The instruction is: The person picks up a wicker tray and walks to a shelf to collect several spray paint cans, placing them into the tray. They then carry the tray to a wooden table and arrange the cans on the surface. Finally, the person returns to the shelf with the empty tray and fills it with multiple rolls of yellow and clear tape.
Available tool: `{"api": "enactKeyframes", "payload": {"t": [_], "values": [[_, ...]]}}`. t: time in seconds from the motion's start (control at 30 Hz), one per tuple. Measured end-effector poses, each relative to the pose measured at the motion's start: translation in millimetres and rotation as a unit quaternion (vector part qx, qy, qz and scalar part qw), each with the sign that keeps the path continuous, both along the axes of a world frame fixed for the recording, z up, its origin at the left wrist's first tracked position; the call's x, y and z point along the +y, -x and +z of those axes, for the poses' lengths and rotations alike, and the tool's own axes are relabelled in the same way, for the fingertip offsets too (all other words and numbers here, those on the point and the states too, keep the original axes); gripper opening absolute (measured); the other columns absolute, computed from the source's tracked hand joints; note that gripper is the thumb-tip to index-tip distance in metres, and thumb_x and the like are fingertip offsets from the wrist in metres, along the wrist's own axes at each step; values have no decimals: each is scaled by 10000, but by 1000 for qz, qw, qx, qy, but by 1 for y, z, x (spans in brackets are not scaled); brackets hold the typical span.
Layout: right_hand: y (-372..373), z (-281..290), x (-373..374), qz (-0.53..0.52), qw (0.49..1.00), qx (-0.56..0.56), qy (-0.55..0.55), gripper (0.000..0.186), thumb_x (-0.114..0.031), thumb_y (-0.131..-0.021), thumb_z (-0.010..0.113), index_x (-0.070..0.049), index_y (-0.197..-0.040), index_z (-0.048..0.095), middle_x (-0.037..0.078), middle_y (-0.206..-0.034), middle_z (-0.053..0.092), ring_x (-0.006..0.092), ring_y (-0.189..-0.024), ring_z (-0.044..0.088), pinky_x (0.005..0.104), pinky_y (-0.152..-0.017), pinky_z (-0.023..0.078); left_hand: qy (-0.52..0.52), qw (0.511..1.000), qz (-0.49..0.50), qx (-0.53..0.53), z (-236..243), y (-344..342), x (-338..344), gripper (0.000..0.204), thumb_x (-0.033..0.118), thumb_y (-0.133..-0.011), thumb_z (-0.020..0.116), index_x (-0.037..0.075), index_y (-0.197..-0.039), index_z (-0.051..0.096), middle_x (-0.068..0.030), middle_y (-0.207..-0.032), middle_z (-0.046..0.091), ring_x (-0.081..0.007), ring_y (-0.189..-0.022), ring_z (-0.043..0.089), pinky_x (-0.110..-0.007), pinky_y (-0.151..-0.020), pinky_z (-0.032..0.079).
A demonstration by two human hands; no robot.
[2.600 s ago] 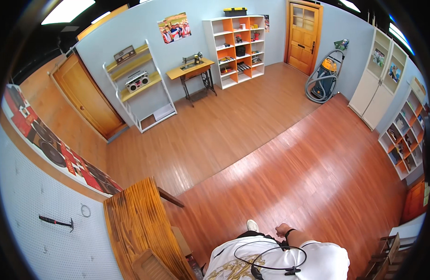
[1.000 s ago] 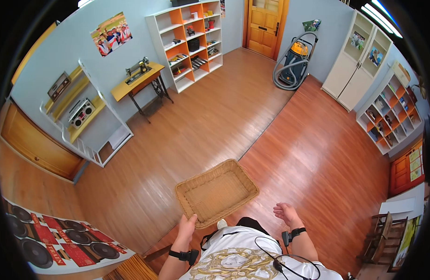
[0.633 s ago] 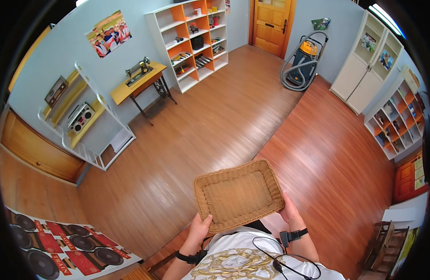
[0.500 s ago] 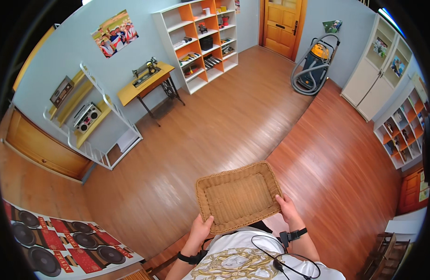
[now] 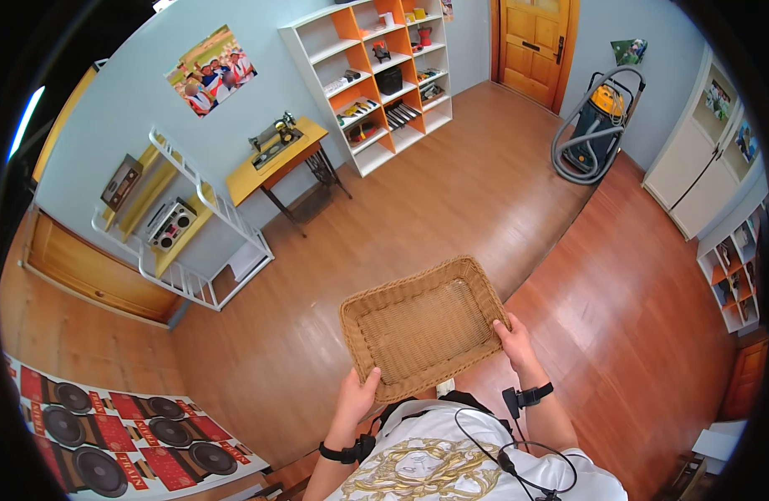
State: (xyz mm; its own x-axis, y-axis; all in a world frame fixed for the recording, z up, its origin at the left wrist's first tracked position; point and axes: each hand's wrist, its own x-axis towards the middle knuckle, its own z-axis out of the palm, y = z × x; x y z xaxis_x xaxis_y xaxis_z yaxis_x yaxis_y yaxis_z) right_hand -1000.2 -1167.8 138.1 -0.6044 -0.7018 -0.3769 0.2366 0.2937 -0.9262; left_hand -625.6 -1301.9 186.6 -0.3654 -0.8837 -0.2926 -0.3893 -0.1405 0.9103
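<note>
A shallow rectangular wicker basket (image 5: 426,330), brown and with nothing in it, is held out in front of my body. My left hand (image 5: 356,396) grips its near left corner, thumb over the rim and fingers hidden beneath. On the right side of the rim, my right hand (image 5: 515,342) is closed in the same way, its thumb inside the edge. The basket's far left corner sits higher in view, so it looks slightly turned. Both wrists wear black straps.
Ahead stand a white and orange shelf unit (image 5: 363,79), a sewing machine table (image 5: 276,160) and a white rack (image 5: 209,242) with radios. A vacuum cleaner (image 5: 597,125) is near the wooden door (image 5: 530,46). A patterned covered table (image 5: 125,434) lies at lower left; white cabinet (image 5: 693,150) at right.
The room has shifted rightward in view as my head turned slightly left. The basket has risen a little in view and moved farther from my body, still in both hands.
</note>
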Motion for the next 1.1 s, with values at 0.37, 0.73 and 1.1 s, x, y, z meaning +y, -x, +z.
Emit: {"api": "enactKeyframes", "payload": {"t": [0.37, 0.73, 1.1], "values": [[45, -5, -37, -23, 1000, -9, -8, 345, -185, -1089, 662, 21, -1365, 673, 82, -1208, 754, 159, -1085, 680, 323, -963, 535, -78, 994, -8, 71, 5, 62, -58, 441, 310, -1077, 685, -59, -1318, 682, -169, -1205, 795, -230, -1113, 741, -400, -973, 576], [91, -77, -119, -56, 998, -6, 4, 388, -204, -1101, 656, -5, -1432, 624, 79, -1295, 728, 168, -1187, 654, 333, -1054, 504, -21, 995, -100, -19, -124, 119, -210, 429, 336, -1051, 706, -35, -1265, 703, -145, -1084, 802, -213, -991, 750, -381, -876, 584], [135, -113, -331, 27, 999, 11, 33, 360, -215, -1108, 661, 16, -1384, 647, 67, -1237, 739, 141, -1120, 658, 318, -987, 531, -19, 999, -47, 7, -171, 156, -422, 388, 281, -1069, 704, -41, -1285, 715, -105, -1155, 801, -165, -1031, 729, -354, -902, 582]]}}
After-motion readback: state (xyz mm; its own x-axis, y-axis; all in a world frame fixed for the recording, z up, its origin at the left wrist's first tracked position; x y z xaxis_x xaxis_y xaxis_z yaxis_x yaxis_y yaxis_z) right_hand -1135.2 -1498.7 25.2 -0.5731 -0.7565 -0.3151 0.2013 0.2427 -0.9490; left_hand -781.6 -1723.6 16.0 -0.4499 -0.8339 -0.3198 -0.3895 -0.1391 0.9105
